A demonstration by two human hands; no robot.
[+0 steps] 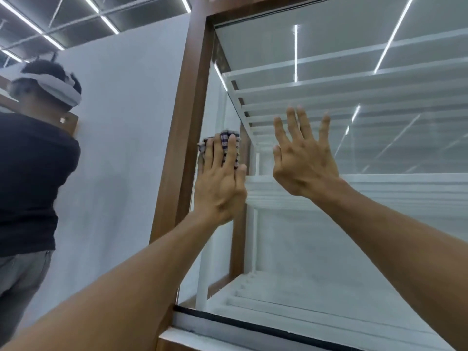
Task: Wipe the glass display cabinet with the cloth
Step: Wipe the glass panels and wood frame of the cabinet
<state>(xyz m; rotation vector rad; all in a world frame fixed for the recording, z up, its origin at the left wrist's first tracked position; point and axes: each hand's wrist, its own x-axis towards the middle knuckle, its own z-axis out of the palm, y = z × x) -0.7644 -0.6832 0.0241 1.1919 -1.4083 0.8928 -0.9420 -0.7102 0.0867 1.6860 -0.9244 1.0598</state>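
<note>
Left hand (219, 184): flat, fingers straight and together, pressing a checked cloth (229, 144) against the glass (329, 249) of the cabinet, right beside the brown wooden post (187, 127) at the pane's left edge. Cloth is bunched under the fingertips; dark blue-and-white check shows at 12 o'clock from the knuckles and between the fingers. Not a fist grip; palm pins the cloth to the pane.

Right hand (304, 158): open, empty, fingers spread and pointing to approx. 12 o'clock, palm facing the glass at 3 o'clock from the left hand. Whether it touches the pane cannot be told. Both forearms rise from the lower edge of the view, bare.

Behind the glass: white shelves (316, 183) w/ slatted undersides, one level w/ the hands, others toward 12 and 6 o'clock. Pane reflects long ceiling light strips. Black seal and white sill (202, 330) run along the pane's bottom edge at 6 o'clock.

At 9 o'clock from the hands: plain white wall (121, 122). Further out at 9 o'clock, a second person (33, 173) seen from behind, dark T-shirt, grey trousers, white head-strap. Ceiling w/ light strips (50, 21) at 11 o'clock.
</note>
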